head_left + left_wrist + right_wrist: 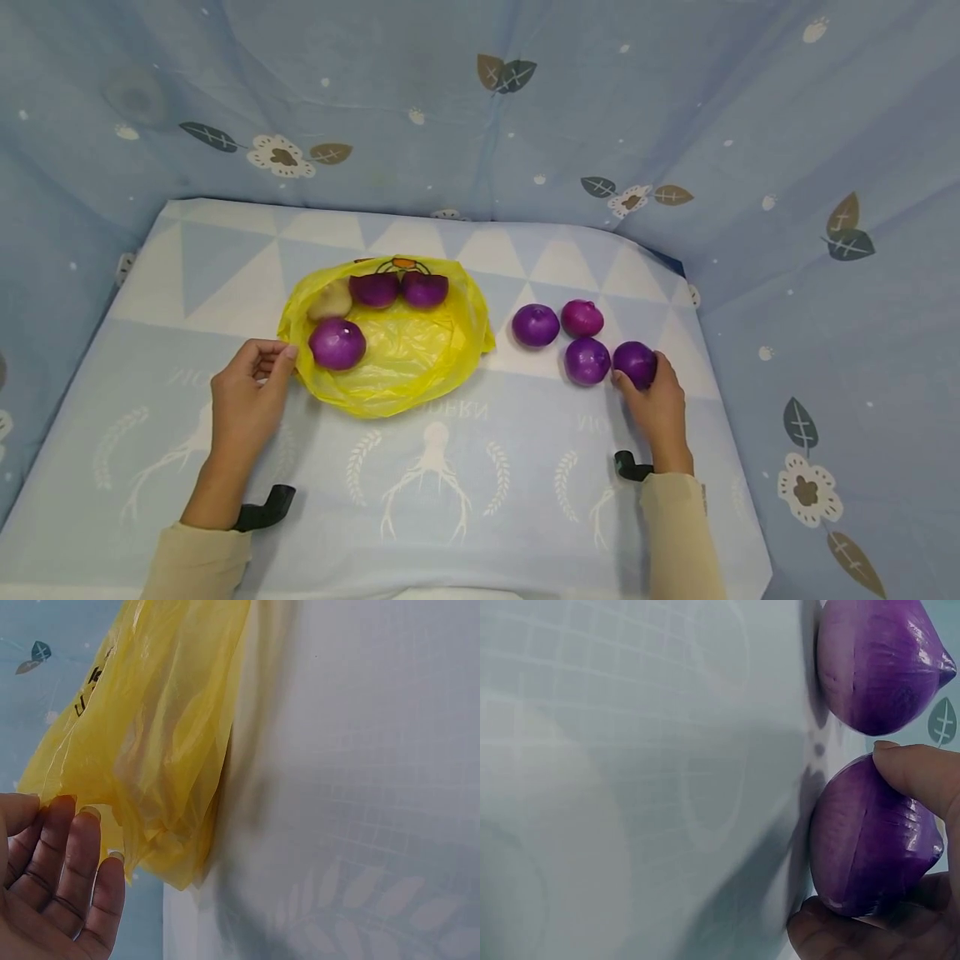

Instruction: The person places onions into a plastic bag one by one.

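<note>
My left hand point(251, 400) pinches the left rim of a yellow plastic bag point(405, 367) between thumb and fingertips; the left wrist view shows the bag's side point(172, 712) hanging from that grip. The bag lies spread wide, its mouth facing up. Inside it are a purple onion point(337, 344), two dark purple pieces point(375, 290) that look like onion halves, and a pale rounded thing point(331, 300). My right hand point(660, 408) grips a purple onion point(635, 364), thumb on one side and fingers on the other. In the right wrist view this onion point(870, 840) sits close to the tabletop.
Left of the held onion are two more purple onions point(587, 361), point(536, 325) and a smaller, redder one point(582, 318). A pale patterned cloth point(435, 500) covers the table. Blue printed curtains point(420, 108) hang along the back and sides.
</note>
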### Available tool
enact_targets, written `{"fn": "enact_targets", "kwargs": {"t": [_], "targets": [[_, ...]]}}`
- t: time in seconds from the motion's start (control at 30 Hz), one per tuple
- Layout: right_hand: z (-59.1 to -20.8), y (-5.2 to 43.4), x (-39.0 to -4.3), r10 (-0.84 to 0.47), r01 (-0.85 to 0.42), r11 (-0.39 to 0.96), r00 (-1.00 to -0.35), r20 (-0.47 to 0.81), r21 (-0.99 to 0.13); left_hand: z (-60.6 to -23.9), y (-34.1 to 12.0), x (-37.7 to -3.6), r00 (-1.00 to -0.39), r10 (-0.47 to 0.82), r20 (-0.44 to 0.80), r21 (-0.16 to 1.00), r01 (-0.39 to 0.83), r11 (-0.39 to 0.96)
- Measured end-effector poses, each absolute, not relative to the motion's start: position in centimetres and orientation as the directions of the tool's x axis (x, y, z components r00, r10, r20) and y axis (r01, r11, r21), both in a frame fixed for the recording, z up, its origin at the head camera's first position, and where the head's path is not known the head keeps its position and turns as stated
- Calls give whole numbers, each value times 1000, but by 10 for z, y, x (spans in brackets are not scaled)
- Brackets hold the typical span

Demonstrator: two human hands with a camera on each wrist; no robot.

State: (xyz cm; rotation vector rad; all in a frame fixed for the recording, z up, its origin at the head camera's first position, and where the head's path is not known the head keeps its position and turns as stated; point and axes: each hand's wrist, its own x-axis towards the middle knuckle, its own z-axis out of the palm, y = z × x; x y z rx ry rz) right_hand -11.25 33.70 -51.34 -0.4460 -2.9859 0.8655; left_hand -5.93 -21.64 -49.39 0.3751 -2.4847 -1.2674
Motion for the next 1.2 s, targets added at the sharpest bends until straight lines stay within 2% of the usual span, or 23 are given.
{"fn": "enact_targets", "kwargs": {"t": [0.7,1.2], "targets": [[-513,335,-89,274,285,807,-957,-100,-518,-490,-216,-57,-914,-381,139,827,-104,552],[-508,330,-80,305,236,736,-953,-2,-635,-491,-214,-55,-921,-361,146,812,-97,576]]}}
